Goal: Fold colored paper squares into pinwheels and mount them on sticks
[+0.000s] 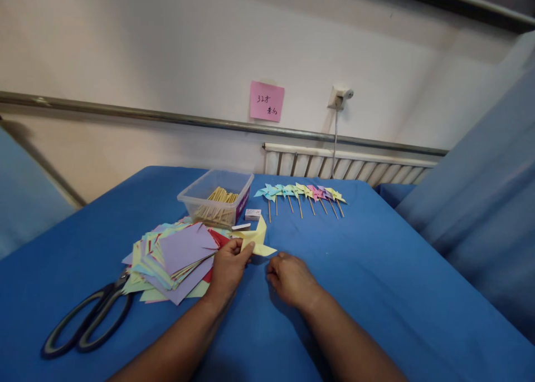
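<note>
Between the thumb and fingers of my left hand (229,262) is a yellow paper pinwheel (256,238), its blades folded in and their points sticking out. My right hand (290,276) is just to the right of the pinwheel, over the blue cloth, with its fingers curled together; whatever they may hold is hidden. Left of my left hand lies a loose pile of coloured paper sheets (184,249), purple on top. Scissors (94,315) with black handles rest beside it, their blades partly under the paper. Behind the pinwheel are small boxes (253,214).
A clear plastic tub (194,204) of thin wooden sticks (221,201) stands at the back. To its right, several finished pinwheels (298,190) on sticks lie in a row. The blue-covered table (376,293) meets a wall with a radiator (301,162); a blue curtain (485,142) hangs at the right.
</note>
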`<action>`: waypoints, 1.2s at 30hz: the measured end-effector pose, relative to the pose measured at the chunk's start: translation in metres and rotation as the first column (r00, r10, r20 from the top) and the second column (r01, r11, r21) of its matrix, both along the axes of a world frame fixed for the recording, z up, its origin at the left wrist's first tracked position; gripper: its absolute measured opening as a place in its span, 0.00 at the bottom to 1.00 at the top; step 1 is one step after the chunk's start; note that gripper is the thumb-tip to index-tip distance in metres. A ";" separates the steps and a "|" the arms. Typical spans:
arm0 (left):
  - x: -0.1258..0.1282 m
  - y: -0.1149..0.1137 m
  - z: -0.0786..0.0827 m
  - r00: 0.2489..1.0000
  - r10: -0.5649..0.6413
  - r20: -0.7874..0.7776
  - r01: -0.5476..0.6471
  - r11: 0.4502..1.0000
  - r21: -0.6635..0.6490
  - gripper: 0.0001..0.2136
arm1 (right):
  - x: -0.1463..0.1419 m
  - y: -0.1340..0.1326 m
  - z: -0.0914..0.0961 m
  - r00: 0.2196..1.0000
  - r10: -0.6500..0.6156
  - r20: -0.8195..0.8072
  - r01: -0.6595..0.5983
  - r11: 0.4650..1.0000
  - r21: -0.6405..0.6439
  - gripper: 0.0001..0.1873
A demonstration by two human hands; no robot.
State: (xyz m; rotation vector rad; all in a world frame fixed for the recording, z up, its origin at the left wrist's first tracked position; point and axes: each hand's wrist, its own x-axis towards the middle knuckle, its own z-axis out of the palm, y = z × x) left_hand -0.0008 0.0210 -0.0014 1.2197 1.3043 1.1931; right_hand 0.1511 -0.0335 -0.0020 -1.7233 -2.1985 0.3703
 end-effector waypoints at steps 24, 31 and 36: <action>-0.001 -0.003 0.000 1.000 -0.007 0.026 0.007 1.000 -0.008 0.13 | 0.021 0.007 0.006 0.998 -0.010 -0.069 0.002 0.994 -0.105 0.13; -0.001 -0.001 -0.002 1.000 -0.008 0.026 0.009 1.000 -0.012 0.13 | 0.019 0.006 0.006 0.993 -0.116 -0.033 0.109 0.982 -0.154 0.08; -0.001 0.000 -0.004 1.000 -0.006 -0.002 0.006 1.000 0.004 0.14 | 0.013 0.005 0.003 0.994 -0.106 -0.007 0.105 0.987 -0.125 0.06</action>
